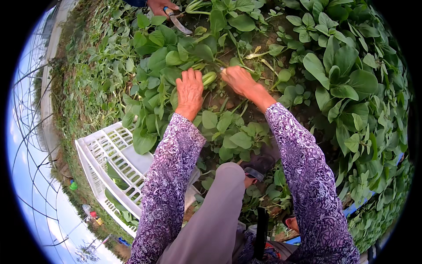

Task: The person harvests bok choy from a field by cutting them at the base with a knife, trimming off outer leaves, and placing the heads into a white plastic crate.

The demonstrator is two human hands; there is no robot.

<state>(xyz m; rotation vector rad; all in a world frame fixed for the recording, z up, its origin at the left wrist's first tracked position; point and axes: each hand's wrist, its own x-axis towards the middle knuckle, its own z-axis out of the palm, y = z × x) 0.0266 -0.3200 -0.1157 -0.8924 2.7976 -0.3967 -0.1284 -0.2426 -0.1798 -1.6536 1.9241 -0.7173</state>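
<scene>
My left hand (190,90) rests on a leafy green vegetable, its fingers curled over the plant beside the pale green stalk base (209,78). To the right, my right hand (238,79) is closed around a small tool (223,70); a bit of its metal shows near the fingertips, and the rest is hidden by the hand and leaves. Both hands are low over the soil, a short way apart. A heap of leafy greens (158,66) lies to the left of and beyond my left hand.
A white plastic crate (113,178) holding some greens stands at the lower left. At the top, another person's hand (161,6) holds a curved knife (179,23). Taller leafy plants (344,74) grow on the right, and low plants (237,135) between my forearms.
</scene>
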